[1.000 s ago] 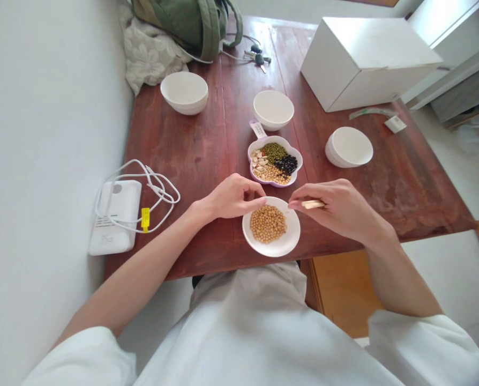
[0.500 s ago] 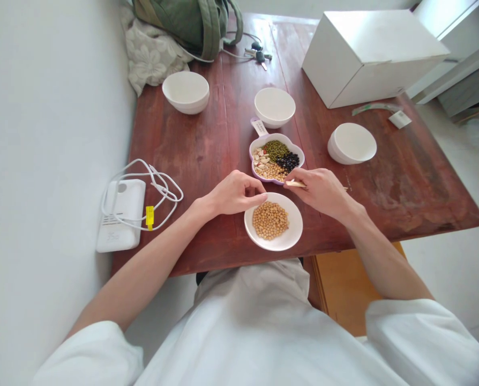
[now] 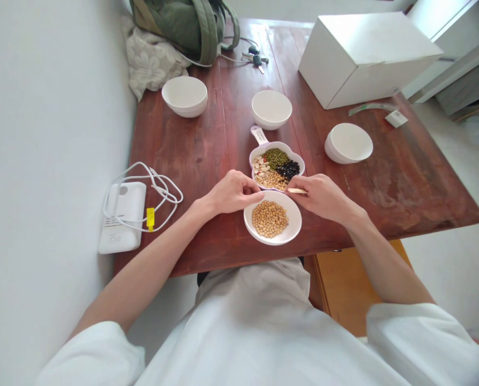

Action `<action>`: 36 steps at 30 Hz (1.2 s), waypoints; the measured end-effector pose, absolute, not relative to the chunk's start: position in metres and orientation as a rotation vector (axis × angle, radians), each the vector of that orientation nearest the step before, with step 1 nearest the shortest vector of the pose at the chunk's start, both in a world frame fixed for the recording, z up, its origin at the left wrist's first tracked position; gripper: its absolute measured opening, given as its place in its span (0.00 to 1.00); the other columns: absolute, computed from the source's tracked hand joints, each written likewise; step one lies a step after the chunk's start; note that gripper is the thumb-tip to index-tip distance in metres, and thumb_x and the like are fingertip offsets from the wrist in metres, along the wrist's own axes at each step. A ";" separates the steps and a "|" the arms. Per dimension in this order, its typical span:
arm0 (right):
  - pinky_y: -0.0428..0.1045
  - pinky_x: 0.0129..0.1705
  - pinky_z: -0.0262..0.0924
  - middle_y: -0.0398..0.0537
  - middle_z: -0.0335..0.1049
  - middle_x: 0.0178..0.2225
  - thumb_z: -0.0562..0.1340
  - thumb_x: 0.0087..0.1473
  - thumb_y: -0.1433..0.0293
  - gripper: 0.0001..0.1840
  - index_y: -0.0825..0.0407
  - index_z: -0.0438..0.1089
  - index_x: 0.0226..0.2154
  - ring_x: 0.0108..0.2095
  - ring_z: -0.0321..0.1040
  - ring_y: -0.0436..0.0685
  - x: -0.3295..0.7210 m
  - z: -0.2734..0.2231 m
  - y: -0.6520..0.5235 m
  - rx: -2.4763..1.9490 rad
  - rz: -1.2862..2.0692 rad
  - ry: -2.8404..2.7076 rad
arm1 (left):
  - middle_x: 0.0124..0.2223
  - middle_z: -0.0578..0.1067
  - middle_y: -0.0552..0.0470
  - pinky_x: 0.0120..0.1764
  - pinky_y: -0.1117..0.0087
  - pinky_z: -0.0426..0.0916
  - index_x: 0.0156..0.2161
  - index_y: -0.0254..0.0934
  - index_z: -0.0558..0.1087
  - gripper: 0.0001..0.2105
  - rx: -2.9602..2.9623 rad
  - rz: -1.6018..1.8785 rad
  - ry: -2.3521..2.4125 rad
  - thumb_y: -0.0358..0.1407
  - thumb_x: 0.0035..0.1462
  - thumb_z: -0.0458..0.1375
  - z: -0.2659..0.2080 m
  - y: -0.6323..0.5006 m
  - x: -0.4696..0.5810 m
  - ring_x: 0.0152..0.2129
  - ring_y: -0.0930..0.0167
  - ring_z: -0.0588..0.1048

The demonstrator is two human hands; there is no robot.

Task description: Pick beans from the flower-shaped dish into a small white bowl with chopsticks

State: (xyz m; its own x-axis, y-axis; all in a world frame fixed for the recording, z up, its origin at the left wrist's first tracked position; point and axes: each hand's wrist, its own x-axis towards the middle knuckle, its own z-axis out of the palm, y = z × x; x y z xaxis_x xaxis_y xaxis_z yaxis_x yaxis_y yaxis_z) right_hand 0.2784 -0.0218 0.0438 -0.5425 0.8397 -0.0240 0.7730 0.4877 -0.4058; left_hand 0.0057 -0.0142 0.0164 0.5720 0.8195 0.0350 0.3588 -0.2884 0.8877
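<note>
A white bowl (image 3: 284, 234) of soybeans (image 3: 269, 219) stands near the table's front edge. My left hand (image 3: 236, 193) is at its far left rim, thumb on the rim and fingers curled. My right hand (image 3: 317, 195) is closed around pale wooden chopsticks (image 3: 297, 191), only a short part of which shows. Its fingertips meet the near right edge of a flower-shaped dish (image 3: 256, 142) with a handle. In separate areas of that dish lie green mung beans (image 3: 276, 157), black beans (image 3: 288, 170), peanuts (image 3: 260, 165) and more soybeans (image 3: 275, 180). The dish's near edge adjoins the bowl.
Three white bowls stand farther off: left (image 3: 185, 96), middle (image 3: 271, 110) and right (image 3: 349, 143). A white box (image 3: 368, 59) occupies the back right. Backpack (image 3: 179, 27), cloth (image 3: 151, 67) and keys (image 3: 256, 59) lie at the back. A power bank (image 3: 122, 236) with cable sits left.
The flower-shaped dish has come slightly nearer, up against the bowl of soybeans. My right hand has moved a little toward me with it. The view has shifted slightly.
</note>
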 end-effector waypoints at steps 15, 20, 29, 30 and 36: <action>0.49 0.32 0.54 0.46 0.80 0.30 0.59 0.70 0.58 0.18 0.50 0.80 0.37 0.27 0.71 0.53 0.285 0.056 -0.018 -1.289 0.784 -2.604 | 0.25 0.80 0.51 0.24 0.77 0.59 0.32 0.32 0.86 0.13 1.850 0.597 0.977 0.40 0.60 0.64 0.019 -0.014 0.006 0.21 0.77 0.69; 0.49 0.30 0.55 0.42 0.76 0.26 0.59 0.70 0.57 0.17 0.48 0.81 0.41 0.22 0.66 0.50 0.287 0.079 -0.006 -1.249 0.753 -2.486 | 0.25 0.79 0.50 0.23 0.77 0.59 0.32 0.31 0.85 0.14 1.808 0.592 0.994 0.41 0.59 0.64 0.017 -0.013 0.006 0.21 0.77 0.69; 0.48 0.16 0.46 0.47 0.70 0.20 0.63 0.67 0.50 0.24 0.50 0.81 0.31 0.17 0.60 0.50 0.292 0.098 0.016 -0.843 0.820 -1.669 | 0.25 0.79 0.50 0.23 0.77 0.59 0.33 0.31 0.86 0.13 1.779 0.596 1.002 0.40 0.59 0.65 0.015 -0.012 0.007 0.21 0.76 0.70; 0.49 0.16 0.46 0.47 0.69 0.20 0.64 0.66 0.48 0.24 0.49 0.80 0.30 0.17 0.60 0.52 0.292 0.096 0.021 -0.824 0.819 -1.602 | 0.25 0.79 0.50 0.23 0.77 0.59 0.33 0.31 0.86 0.13 1.775 0.596 1.003 0.40 0.59 0.65 0.015 -0.012 0.007 0.21 0.76 0.70; 0.53 0.18 0.49 0.46 0.64 0.20 0.67 0.57 0.43 0.26 0.45 0.71 0.22 0.18 0.60 0.55 0.302 0.085 0.052 -0.772 0.970 -1.354 | 0.26 0.80 0.50 0.23 0.77 0.59 0.34 0.32 0.86 0.12 1.753 0.595 1.010 0.40 0.59 0.65 0.013 -0.011 0.006 0.21 0.76 0.70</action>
State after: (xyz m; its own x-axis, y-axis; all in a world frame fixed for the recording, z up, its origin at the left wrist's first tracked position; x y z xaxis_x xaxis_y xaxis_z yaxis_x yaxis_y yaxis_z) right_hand 0.3017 0.0519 0.0851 -0.0387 0.9014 0.4313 -0.1187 0.4245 -0.8976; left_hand 0.0064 -0.0114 0.0134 0.5326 0.8445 -0.0569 0.3604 -0.1655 0.9180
